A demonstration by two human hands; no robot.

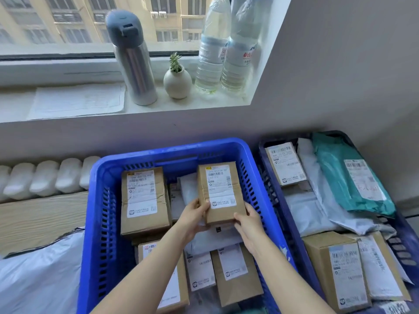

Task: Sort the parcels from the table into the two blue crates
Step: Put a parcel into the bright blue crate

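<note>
Windowsill (158, 105) and grey wall behind; wooden table (34, 220) at lower left; two crates side by side below the sill.

1. Fingers. The left thumb (206, 203) lies on the label face of a small cardboard box (221, 193). The other fingers of the left hand (192, 215) wrap behind its lower left edge. The right hand (248, 225) grips the lower right corner, fingertips (238, 217) curled over the bottom edge. Both hands are grasping the box.

2. Box. It is held label up, raised above the contents of the bright blue crate (172, 150), toward that crate's right wall.

3. Bright blue crate. It holds several labelled boxes, among them a larger box (145, 200) at left, with pale mailing bags between and beneath.

4. Dark blue crate (263, 155). It stands just beside the first, on its right, and holds boxes, white bags and a teal bag (349, 173).

5. Table. A white mailing bag (38, 275) lies at lower left, seemingly not yet sorted.

6. Sill. It carries a steel flask (131, 60), a small vase with a plant (177, 82), two water bottles (210, 48) and a paper sheet (77, 100).

Step judged: one parcel is being placed, or its label read. The next move calls for lowering the box flat into the gap right of the larger box and letting go with both hands. If the label says otherwise, it must be lifted over the shared walls into the dark crate.
</note>
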